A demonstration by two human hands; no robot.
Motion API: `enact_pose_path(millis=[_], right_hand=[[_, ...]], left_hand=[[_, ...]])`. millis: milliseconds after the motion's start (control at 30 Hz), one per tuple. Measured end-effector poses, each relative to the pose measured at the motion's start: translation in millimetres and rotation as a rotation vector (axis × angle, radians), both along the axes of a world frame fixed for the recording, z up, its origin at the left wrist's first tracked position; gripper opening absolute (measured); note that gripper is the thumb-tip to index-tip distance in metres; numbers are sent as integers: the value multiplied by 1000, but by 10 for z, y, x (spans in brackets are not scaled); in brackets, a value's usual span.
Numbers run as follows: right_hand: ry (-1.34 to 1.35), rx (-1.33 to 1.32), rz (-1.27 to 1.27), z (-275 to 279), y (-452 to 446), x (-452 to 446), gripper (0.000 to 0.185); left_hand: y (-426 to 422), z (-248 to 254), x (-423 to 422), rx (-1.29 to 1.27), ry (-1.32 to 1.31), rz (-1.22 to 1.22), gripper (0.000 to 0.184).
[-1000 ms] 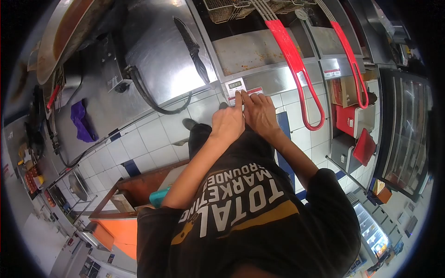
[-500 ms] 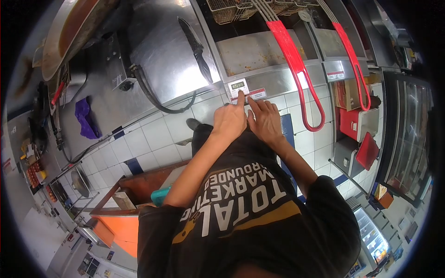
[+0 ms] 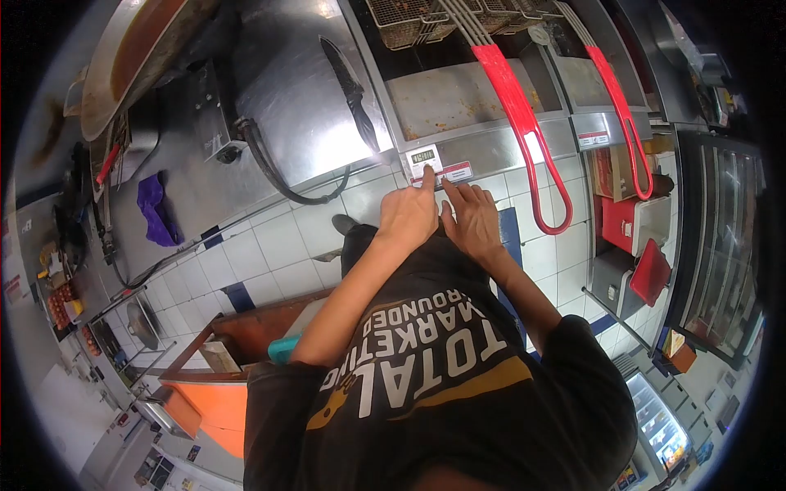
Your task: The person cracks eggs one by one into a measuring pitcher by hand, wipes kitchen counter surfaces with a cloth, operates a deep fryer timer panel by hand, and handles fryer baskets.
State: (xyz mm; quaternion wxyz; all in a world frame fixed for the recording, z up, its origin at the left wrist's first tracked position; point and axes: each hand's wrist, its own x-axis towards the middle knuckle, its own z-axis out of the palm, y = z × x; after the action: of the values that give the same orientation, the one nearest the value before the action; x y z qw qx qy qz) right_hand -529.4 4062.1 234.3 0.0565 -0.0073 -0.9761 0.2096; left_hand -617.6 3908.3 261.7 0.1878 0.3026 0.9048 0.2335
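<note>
Timer [image 3: 423, 155]: mounted on the front edge of the fryer [image 3: 483, 153], upright to the person, digits showing but too small to read surely. Left hand [image 3: 408, 217]: index finger extended, its tip on the lower part of the timer; remaining fingers curled in; thumb hidden, so whether it meets them cannot be told. Right hand [image 3: 475, 222]: just beside the left hand, holding nothing, fingers extended and thumb apart from them, index tip by the red-and-white label [image 3: 460, 171] next to the timer.

Person's dark shirt [image 3: 442, 360] bears white lettering. Black hose [image 3: 274, 182] curves over the edge of the steel counter [image 3: 286, 123], to the left of the timer. Knife [image 3: 356, 110] lies on that counter near the fryer, handle toward the person. Red handles, 2 in number, project over the fryer front: the first [image 3: 516, 102] to the right of the timer, the second [image 3: 614, 90] farther right. Wire baskets [image 3: 405, 24] sit at the back of the fryer.

Farther off: purple cloth [image 3: 155, 214] on steel at left; red box [image 3: 616, 221] at right, below the second handle; glass-front cabinet [image 3: 720, 245] beyond it.
</note>
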Motion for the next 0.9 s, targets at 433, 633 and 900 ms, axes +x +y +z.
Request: enact_pose_path(millis=[433,633,900], right_hand=[[-71,-29,-27,61,-42,48,43],[-77,-36,-23,61,-64,64,44],[-26,-32,-10,0,-76,99,45]], left_hand=[[-13,38,26,-12,-39,4,61],[-11,58,-7,-27,-31,-18,74],[-22,66,-24,-32,-43,-31,77]])
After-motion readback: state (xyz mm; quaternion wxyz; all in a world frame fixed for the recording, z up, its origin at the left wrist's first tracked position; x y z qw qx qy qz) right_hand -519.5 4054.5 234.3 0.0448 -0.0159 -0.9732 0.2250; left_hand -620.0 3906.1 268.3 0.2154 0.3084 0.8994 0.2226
